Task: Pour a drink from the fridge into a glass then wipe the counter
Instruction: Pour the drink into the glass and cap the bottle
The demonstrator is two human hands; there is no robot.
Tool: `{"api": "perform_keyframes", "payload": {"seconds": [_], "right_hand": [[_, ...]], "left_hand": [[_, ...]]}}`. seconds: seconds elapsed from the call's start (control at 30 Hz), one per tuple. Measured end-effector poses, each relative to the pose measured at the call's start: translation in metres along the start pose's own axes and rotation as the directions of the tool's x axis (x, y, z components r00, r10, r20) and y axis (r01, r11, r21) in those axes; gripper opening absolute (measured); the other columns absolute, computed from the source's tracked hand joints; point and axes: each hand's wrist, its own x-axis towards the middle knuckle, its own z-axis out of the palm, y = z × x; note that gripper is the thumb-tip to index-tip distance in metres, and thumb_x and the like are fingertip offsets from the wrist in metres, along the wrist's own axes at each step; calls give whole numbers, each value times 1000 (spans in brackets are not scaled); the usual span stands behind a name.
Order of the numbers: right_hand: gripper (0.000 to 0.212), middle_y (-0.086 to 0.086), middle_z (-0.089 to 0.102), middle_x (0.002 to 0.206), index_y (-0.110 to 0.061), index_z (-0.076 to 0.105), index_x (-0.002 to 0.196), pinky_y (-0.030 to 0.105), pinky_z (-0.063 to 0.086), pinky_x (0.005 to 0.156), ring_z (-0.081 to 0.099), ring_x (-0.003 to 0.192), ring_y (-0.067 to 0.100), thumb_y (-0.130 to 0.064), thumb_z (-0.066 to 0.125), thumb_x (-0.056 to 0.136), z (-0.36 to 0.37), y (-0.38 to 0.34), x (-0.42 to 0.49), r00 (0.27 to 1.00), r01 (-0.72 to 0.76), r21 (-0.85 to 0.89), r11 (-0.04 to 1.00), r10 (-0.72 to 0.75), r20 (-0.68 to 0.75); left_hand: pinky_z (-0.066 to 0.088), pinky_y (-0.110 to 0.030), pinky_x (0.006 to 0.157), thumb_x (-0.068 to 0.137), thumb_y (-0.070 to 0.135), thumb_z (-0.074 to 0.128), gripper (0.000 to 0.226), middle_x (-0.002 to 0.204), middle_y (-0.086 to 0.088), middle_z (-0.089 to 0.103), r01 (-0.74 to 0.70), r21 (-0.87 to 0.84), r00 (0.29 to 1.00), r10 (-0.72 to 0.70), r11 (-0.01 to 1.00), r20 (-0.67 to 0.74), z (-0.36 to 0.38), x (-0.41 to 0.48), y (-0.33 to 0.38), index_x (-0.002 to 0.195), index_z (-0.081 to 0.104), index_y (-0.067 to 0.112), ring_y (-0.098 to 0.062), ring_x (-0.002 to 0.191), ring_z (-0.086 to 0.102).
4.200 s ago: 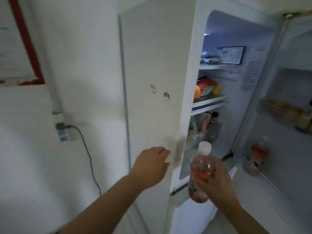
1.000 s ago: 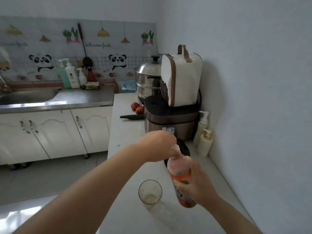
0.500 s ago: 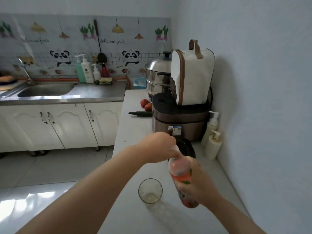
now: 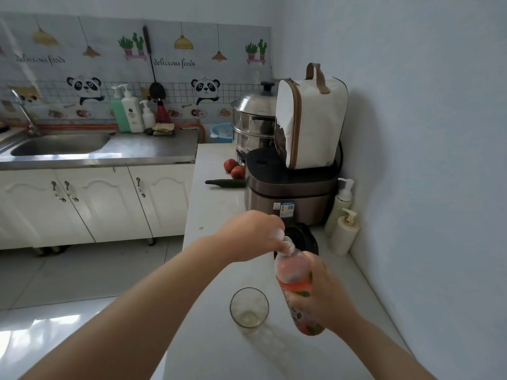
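Observation:
A clear plastic bottle (image 4: 292, 272) of reddish drink with an orange label is held upright over the white counter (image 4: 214, 352). My right hand (image 4: 325, 300) is wrapped around its lower half. My left hand (image 4: 253, 234) is closed over the white cap (image 4: 277, 233) at the bottle's neck. The cap seems slightly raised off the mouth. A clear glass (image 4: 249, 307) stands on the counter just left of the bottle, apparently empty.
Behind the bottle sit a black lid (image 4: 301, 238), a rice cooker (image 4: 290, 193) with a white bag on top, a steel steamer (image 4: 253, 124) and two pump bottles (image 4: 344, 231). Tomatoes (image 4: 234, 169) and a cucumber (image 4: 226, 183) lie further back. A sink (image 4: 60, 144) is at left.
Since the fridge, I have turned to the counter. Over the last second my left hand stays on the cap, which now appears lifted slightly off the neck. The view has shifted a little.

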Motion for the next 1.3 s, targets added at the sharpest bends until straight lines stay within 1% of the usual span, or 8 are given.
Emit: {"api": "perform_keyframes", "payload": {"seconds": [0.07,0.17,0.27,0.4,0.57,0.73,0.93,1.3], "right_hand": [[76,-8,45,118,-24,32,131,14,37,75,47,94,8,-41,73,69,2,2,-2,1000,8,-36,999,-9,-6],[75,-6,48,128,-25,33,132,19,39,78,52,102,12,-42,71,69,4,8,-4,1000,-7,-115,993,7,6],[76,-4,44,132,-25,28,135,22,34,74,50,108,18,-37,67,71,1,11,-7,992,-38,-235,971,65,109],[79,-3,41,133,-20,23,139,24,35,75,46,115,19,-37,62,73,0,18,-11,971,35,-424,905,70,229],[68,0,48,125,-17,34,130,27,41,80,47,112,20,-35,61,71,3,22,-8,948,125,-562,818,69,312],[49,1,53,111,-18,42,109,27,36,67,52,100,22,-32,61,65,5,30,-1,921,204,-631,749,73,384],[62,3,50,117,-15,40,121,32,47,81,51,104,23,-32,63,66,9,30,5,893,259,-661,704,85,441],[54,2,50,109,-16,41,113,30,41,71,49,97,22,-25,64,65,15,30,12,878,309,-672,673,69,473]], "left_hand": [[45,-28,78,86,49,56,47,113,-4,63,27,-16,999,-28,1000,-32,3,-3,-8,122,53,20,-17,95,53],[42,-30,81,84,50,58,51,116,-5,62,76,-29,996,-78,997,-40,13,-13,-25,124,52,20,-22,104,54],[42,-31,84,82,52,61,53,118,-4,61,136,-60,991,-137,989,-5,29,-24,-47,123,53,21,-23,107,53],[42,-31,86,83,52,59,51,119,-3,60,184,-55,982,-180,981,65,52,-36,-64,123,53,21,-23,110,52],[42,-31,86,83,53,59,52,120,-5,60,208,-87,975,-199,974,99,75,-43,-74,124,52,20,-24,111,53],[37,-27,78,83,53,59,52,118,-5,60,223,-111,972,-212,969,101,86,-45,-80,123,53,21,-24,110,53],[37,-27,77,83,52,60,49,117,-4,61,233,-140,969,-218,962,115,91,-44,-82,121,53,21,-23,109,53],[37,-27,78,83,51,60,49,117,-5,61,232,-152,970,-217,961,109,99,-43,-86,120,54,21,-24,109,53]]}}
